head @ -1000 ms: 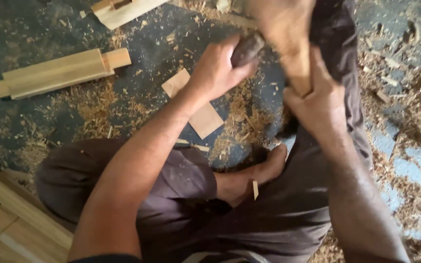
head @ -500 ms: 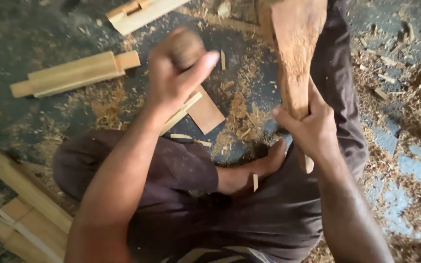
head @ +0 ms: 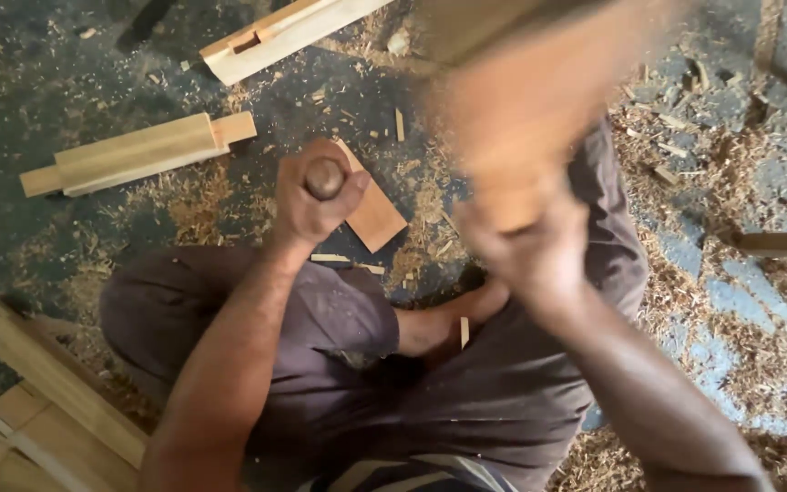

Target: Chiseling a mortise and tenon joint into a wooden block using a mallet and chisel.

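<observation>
dark concrete floor (head: 75, 246) under me, littered with sawdust and wood shavings (head: 730, 301), thickest out past my right hand.

my left hand (head: 313, 193) is clenched in a fist around a dark rounded tool handle (head: 324, 178); only the butt end shows between thumb and fingers, the rest of the tool is hidden below the fist. i can't tell what kind of blade it carries.

my right hand (head: 530, 251) is wrapped around the narrow lower end of a large wooden mallet-like piece (head: 521, 109), which reaches up and away from the hand toward the top of view. hand and wood are both heavily blurred, so the exact finger placement can't be read.

just beyond the left fist, partly covered by it, lies a small flat wooden offcut (head: 373, 214). further out to the left of that hand sits a tenoned wooden bar (head: 134, 153); above it, a paler notched bar (head: 284, 35) runs off the top edge. near my left elbow, a stack of wooden battens (head: 43, 401).

between the two forearms i see folded legs in dark trousers (head: 466, 401) and a bare foot (head: 444, 323), with a thin wood sliver (head: 464, 333) resting against it.
</observation>
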